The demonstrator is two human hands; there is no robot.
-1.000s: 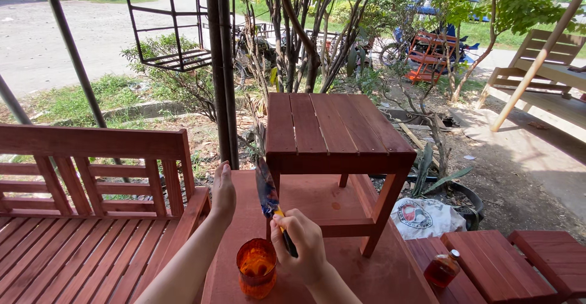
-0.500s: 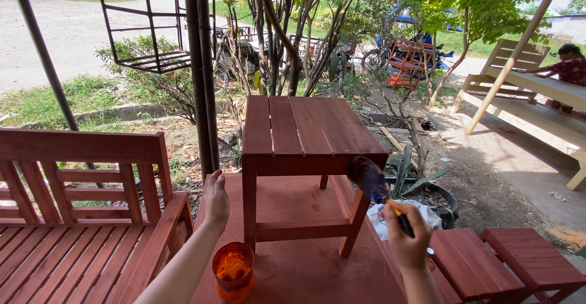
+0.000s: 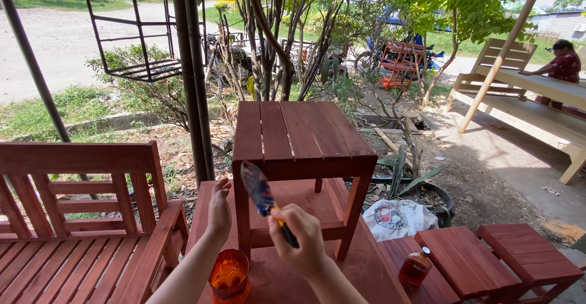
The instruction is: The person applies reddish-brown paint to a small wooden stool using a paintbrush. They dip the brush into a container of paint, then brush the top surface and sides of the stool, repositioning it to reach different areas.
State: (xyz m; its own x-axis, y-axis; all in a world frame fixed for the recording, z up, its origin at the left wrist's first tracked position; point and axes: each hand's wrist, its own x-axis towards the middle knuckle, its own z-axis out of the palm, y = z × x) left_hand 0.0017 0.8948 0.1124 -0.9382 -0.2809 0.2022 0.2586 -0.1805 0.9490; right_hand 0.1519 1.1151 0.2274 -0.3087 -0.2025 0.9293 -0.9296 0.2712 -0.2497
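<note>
My right hand (image 3: pixel 303 239) grips a paintbrush (image 3: pixel 259 191) with its wet bristles pointing up, held in front of the near left leg of a small reddish-brown slatted wooden table (image 3: pixel 299 134). That table stands on top of a larger red table (image 3: pixel 287 279). My left hand (image 3: pixel 220 209) rests on the larger table's top beside that leg, fingers together and flat. An orange cup of stain (image 3: pixel 229 276) sits on the larger table just below my left wrist.
A red slatted bench (image 3: pixel 79 218) stands at the left. A small bottle of red liquid (image 3: pixel 415 267) and low red stools (image 3: pixel 500 261) are at the right, with a white sack (image 3: pixel 397 218) behind. A person sits at an unpainted table (image 3: pixel 537 96) far right. Metal posts (image 3: pixel 190 78) rise behind.
My right hand swung the brush out to the table's right leg, then back left to its near left leg. The view shifted right, bringing the seated person into sight.
</note>
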